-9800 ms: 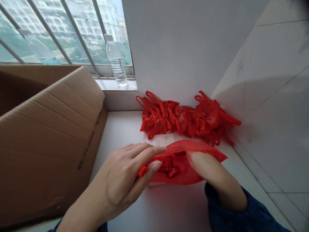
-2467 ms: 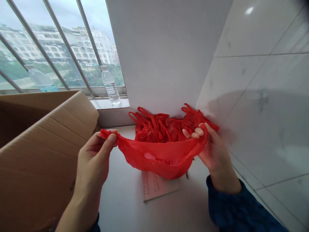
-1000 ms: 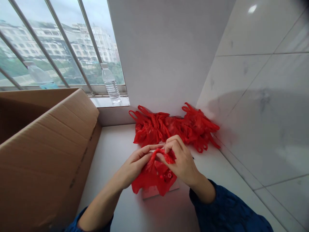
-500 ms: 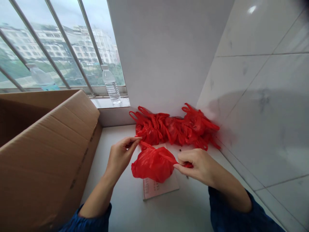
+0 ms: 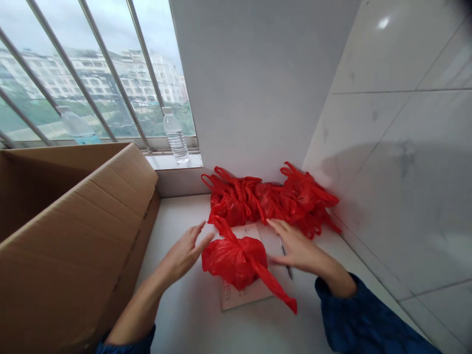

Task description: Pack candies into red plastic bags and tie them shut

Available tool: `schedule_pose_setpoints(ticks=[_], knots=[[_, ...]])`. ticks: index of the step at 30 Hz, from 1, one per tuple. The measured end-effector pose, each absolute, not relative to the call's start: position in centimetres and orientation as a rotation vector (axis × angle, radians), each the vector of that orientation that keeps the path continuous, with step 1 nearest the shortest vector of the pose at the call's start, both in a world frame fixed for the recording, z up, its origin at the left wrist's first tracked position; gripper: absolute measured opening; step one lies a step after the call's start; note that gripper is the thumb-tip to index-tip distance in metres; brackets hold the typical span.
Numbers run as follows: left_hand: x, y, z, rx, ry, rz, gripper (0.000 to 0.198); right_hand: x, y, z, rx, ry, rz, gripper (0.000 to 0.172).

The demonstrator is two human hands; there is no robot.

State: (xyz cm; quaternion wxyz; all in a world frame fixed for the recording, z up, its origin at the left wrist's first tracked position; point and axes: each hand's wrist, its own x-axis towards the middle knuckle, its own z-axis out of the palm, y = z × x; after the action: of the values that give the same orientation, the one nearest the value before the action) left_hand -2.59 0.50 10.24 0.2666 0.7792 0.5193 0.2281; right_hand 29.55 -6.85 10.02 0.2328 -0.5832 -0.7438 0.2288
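A knotted red plastic bag (image 5: 235, 259) lies on a small notepad (image 5: 246, 290) on the white counter, its two handles trailing out to the upper left and lower right. My left hand (image 5: 183, 252) hovers just left of the bag, fingers stretched out and holding nothing. My right hand (image 5: 296, 248) is just right of it, fingers also spread, over a dark pen (image 5: 286, 260). Behind them, a pile of tied red bags (image 5: 271, 199) rests against the wall.
A large open cardboard box (image 5: 73, 236) fills the left side. A clear water bottle (image 5: 176, 137) stands on the window sill, with a second bottle (image 5: 75, 127) further left behind the bars. A tiled wall (image 5: 398, 167) closes in the right side.
Both hands have let go of the red bag's handles and opened. The bag now lies knotted on the notepad with its handles loose.
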Motion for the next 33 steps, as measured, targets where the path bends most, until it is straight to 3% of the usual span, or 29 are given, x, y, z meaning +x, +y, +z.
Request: schedule_pose_setpoints(ticks=[2, 3, 8, 15, 29, 33], knots=[[-1.5, -0.8, 9.5, 2.312, 1.257, 0.510, 0.071, 27.6, -7.0, 8.7, -1.485, -2.232, 0.732, 0.123], [-0.7, -1.3, 9.1, 2.409, 1.186, 0.486, 0.072, 26.5, -7.1, 8.1, -1.408, -2.284, 0.739, 0.127], [2.4, -2.2, 5.1, 2.681, 1.083, 0.538, 0.062, 22.5, -6.1, 3.4, -1.303, -2.233, 0.443, 0.094], [1.9, -1.2, 0.0, 2.713, 1.261, 0.562, 0.050, 21.8, -3.3, -3.8, -1.292, -2.215, 0.088, 0.081], [2.2, -1.3, -0.3, 2.611, 1.246, 0.560, 0.038, 21.0, -3.0, -5.0, -1.242, -2.128, -0.080, 0.061], [1.7, -2.7, 1.5, 2.570, 1.199, 0.558, 0.041, 21.8, -4.1, -2.2, -1.118, -2.001, -0.008, 0.035]])
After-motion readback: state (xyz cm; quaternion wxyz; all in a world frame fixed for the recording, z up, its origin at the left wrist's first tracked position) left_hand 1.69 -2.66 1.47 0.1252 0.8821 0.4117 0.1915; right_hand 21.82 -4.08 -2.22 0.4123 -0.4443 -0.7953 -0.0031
